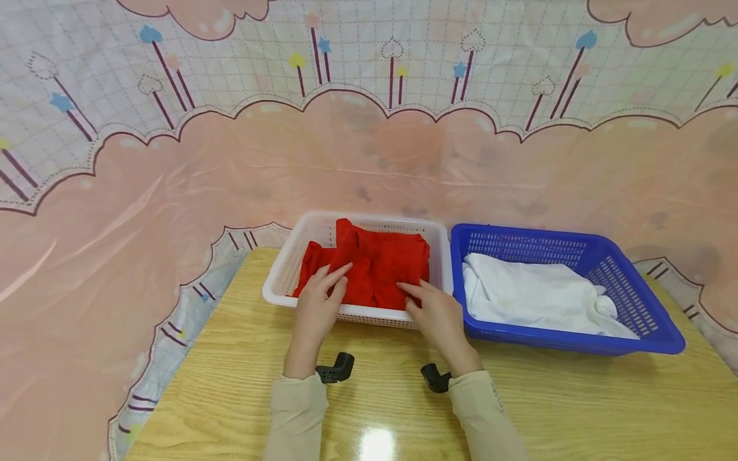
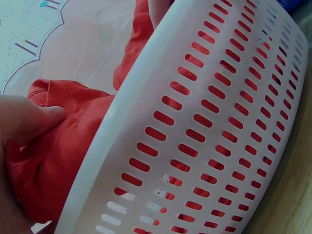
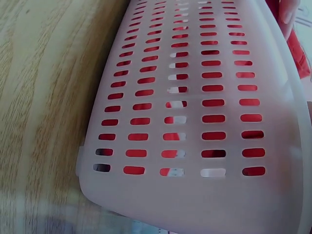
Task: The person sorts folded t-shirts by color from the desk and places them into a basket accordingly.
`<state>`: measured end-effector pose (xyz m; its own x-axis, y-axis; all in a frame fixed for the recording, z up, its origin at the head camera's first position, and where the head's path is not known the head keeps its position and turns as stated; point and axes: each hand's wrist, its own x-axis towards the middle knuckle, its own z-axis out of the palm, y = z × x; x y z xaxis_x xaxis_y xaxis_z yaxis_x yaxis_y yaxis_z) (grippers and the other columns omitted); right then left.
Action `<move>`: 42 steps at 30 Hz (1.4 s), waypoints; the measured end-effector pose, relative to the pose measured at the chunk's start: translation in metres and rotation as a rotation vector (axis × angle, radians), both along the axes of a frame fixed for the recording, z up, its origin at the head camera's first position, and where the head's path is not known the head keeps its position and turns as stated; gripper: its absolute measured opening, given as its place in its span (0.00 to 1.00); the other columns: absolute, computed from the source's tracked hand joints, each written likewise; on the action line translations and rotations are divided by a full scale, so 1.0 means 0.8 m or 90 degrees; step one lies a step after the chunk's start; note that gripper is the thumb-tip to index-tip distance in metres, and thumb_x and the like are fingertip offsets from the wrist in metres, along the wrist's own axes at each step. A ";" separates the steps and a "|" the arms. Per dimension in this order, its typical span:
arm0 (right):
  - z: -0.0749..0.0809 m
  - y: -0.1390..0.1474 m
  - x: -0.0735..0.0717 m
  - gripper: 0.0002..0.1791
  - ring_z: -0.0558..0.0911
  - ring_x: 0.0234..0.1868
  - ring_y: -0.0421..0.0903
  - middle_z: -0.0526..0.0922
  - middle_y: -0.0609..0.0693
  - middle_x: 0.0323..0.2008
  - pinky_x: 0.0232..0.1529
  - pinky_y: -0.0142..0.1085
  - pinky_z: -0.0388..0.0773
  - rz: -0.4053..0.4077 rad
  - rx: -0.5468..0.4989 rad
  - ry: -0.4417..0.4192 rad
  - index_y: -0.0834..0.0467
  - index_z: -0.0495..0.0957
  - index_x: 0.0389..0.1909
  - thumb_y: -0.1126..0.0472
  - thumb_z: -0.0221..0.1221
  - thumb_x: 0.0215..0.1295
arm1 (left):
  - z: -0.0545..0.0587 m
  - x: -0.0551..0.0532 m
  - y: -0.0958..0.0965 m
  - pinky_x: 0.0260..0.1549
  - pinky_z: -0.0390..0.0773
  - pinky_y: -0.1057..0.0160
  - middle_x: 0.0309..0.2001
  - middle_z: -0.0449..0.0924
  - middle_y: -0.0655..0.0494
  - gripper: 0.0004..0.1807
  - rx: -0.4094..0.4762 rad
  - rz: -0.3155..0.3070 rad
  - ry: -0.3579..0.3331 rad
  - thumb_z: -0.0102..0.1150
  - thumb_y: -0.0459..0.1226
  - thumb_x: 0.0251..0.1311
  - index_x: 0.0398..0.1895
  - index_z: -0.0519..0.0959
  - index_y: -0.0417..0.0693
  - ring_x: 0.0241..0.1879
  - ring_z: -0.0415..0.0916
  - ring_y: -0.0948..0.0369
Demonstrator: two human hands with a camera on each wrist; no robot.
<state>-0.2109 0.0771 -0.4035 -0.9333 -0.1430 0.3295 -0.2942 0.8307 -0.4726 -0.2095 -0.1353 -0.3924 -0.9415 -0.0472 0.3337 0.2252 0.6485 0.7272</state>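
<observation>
Several folds of red cloth (image 1: pixel 383 262), seemingly a garment with seams, lie in a white plastic basket (image 1: pixel 369 312). My left hand (image 1: pixel 316 306) reaches over the basket's near rim at its left, fingers extended and resting on the cloth. In the left wrist view its thumb (image 2: pixel 51 117) lies against a red fold (image 2: pixel 73 141). Over the near rim at the right, my right hand (image 1: pixel 436 315) touches the cloth with fingers fairly straight. The right wrist view shows mostly the basket's slotted wall (image 3: pixel 195 204), with only a bit of fingers (image 3: pixel 287 9) at the top right corner.
To the right, beside the white basket, stands a blue basket (image 1: pixel 553 339) with white cloth (image 1: pixel 530 288) in it. Both stand on a wooden table (image 1: pixel 230 384). A patterned pink curtain (image 1: pixel 369 160) hangs behind. Black wrist mounts (image 1: pixel 337 368) sit at my wrists.
</observation>
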 end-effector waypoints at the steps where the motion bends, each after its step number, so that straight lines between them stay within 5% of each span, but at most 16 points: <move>1: 0.000 -0.001 0.000 0.19 0.79 0.40 0.53 0.76 0.55 0.50 0.21 0.35 0.69 0.000 -0.001 0.003 0.42 0.79 0.46 0.61 0.54 0.54 | 0.000 0.000 0.000 0.52 0.63 0.47 0.56 0.68 0.53 0.17 -0.002 0.007 0.001 0.48 0.43 0.62 0.53 0.75 0.63 0.56 0.62 0.53; 13: -0.002 -0.004 0.001 0.19 0.79 0.42 0.51 0.79 0.53 0.45 0.24 0.38 0.72 -0.010 -0.011 0.039 0.43 0.82 0.41 0.65 0.53 0.54 | -0.002 -0.003 -0.005 0.47 0.65 0.53 0.50 0.73 0.53 0.16 -0.013 0.078 0.018 0.47 0.45 0.61 0.51 0.77 0.57 0.49 0.65 0.54; 33: -0.005 -0.009 0.004 0.18 0.75 0.18 0.48 0.80 0.53 0.44 0.09 0.32 0.59 -0.008 0.051 0.042 0.43 0.81 0.43 0.62 0.51 0.55 | -0.007 0.001 -0.005 0.53 0.48 0.49 0.56 0.69 0.44 0.23 -0.218 0.117 -0.034 0.52 0.44 0.57 0.57 0.72 0.51 0.54 0.60 0.49; 42: -0.005 -0.011 0.006 0.17 0.75 0.19 0.47 0.81 0.50 0.43 0.10 0.30 0.60 -0.006 0.060 0.059 0.45 0.82 0.42 0.62 0.51 0.54 | -0.010 0.002 -0.005 0.53 0.48 0.49 0.53 0.71 0.45 0.21 -0.254 0.142 -0.032 0.52 0.44 0.56 0.54 0.74 0.51 0.52 0.62 0.49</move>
